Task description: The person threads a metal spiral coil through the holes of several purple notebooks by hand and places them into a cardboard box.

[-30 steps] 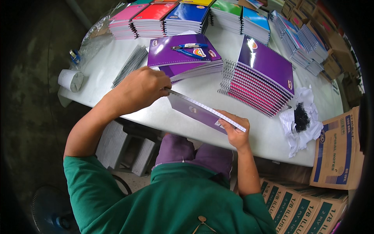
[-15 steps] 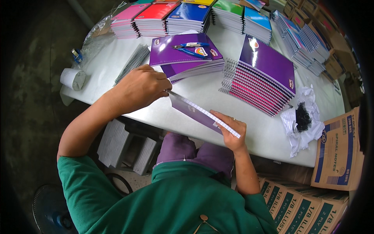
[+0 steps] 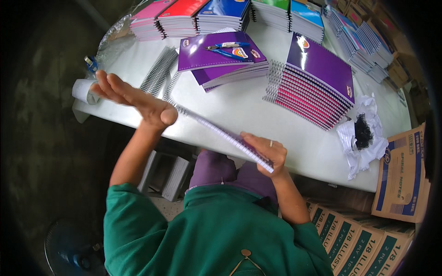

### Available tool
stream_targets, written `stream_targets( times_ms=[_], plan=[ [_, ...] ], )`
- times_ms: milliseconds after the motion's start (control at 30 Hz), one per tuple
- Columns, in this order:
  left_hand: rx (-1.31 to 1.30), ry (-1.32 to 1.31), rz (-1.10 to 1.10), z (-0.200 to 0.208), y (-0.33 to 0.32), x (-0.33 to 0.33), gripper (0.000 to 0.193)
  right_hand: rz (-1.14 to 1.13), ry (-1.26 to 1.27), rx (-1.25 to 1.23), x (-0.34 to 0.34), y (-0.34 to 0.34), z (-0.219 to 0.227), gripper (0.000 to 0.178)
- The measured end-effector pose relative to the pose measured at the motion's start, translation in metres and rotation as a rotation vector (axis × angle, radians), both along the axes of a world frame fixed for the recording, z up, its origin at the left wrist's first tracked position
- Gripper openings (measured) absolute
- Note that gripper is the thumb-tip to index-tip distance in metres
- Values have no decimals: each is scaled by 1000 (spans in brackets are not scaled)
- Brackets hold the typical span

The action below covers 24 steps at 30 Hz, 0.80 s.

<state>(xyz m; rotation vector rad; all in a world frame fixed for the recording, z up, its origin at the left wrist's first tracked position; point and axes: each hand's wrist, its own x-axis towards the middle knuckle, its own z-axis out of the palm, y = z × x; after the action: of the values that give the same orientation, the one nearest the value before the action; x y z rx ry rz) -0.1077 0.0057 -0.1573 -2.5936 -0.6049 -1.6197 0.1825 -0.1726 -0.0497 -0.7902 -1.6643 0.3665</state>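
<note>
My right hand [image 3: 271,152] grips one end of a notebook [image 3: 230,140], held on edge with its punched spine upward. At its far left end a silver wire coil [image 3: 180,109] sticks out along the spine. Close to that coil, my left hand [image 3: 138,101] hovers, fingers stretched and apart, holding nothing. Beyond it lie loose wire coils [image 3: 158,69]. Blue-handled cutting pliers [image 3: 225,49] rest on a pile of purple-covered notebooks [image 3: 191,60]. To the right, a tall stack of purple notebooks [image 3: 317,69] has coils along its sides.
Stacks of coloured notebooks [image 3: 223,18] line the table's far side. Crumpled white paper [image 3: 347,152] with black clippings [image 3: 363,132] lies at the right. A white roll [image 3: 83,91] stands near the left edge. Cardboard boxes [image 3: 359,239] sit below right, a fan [image 3: 69,248] below left.
My left hand has let go of the notebook's far end and swung left, fingers opening. A coil now shows sticking out of the spine there. My right hand keeps its grip.
</note>
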Motion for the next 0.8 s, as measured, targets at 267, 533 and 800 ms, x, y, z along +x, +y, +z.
stream_targets(
  times_ms=[267, 533, 800],
  plan=[
    [418, 47, 312, 83, -45, 37, 106, -7, -61, -1, 5, -4, 3, 26],
    [531, -25, 211, 129, -44, 40, 111, 25, -19, 62, 3, 2, -1, 28],
    [286, 294, 181, 70, -78, 58, 114, -56, -48, 39, 1, -3, -2, 30]
  ],
)
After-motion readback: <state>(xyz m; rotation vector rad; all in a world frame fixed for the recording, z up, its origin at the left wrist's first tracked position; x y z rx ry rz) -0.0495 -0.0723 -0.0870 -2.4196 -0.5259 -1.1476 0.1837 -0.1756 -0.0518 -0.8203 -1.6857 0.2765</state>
